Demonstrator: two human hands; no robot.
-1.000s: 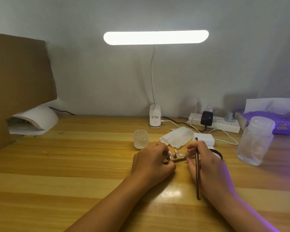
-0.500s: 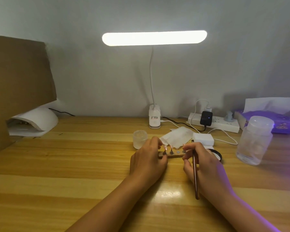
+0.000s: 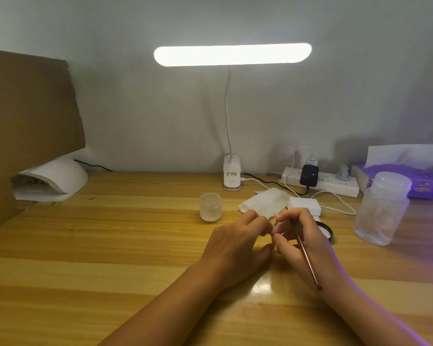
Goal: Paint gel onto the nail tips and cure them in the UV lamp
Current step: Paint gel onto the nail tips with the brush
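Observation:
My left hand (image 3: pixel 238 245) and my right hand (image 3: pixel 303 240) meet at the middle of the wooden table (image 3: pixel 110 245). Between their fingertips is the small nail tip holder (image 3: pixel 275 224), mostly hidden; one pale nail tip (image 3: pixel 276 215) shows at its top. My left hand pinches the holder. A thin brown brush (image 3: pixel 306 255) is gripped in my right hand, its handle slanting back over my wrist and its bristle end hidden by my fingers. The white UV lamp (image 3: pixel 53 181) sits at the far left, beside a cardboard sheet. A frosted gel jar (image 3: pixel 210 207) stands open just behind my left hand.
A black jar lid (image 3: pixel 326 231) lies right of my right hand. Behind the hands are a folded tissue (image 3: pixel 260 203), a small white box (image 3: pixel 305 206), the desk lamp base (image 3: pixel 232 176) and a power strip (image 3: pixel 320 183) with cables. A clear plastic bottle (image 3: pixel 383 208) and a tissue box (image 3: pixel 423 181) stand at the right.
The holder lay crosswise between my hands with its row of tips showing. My hands have since closed together and the holder is now turned and mostly covered by my fingers.

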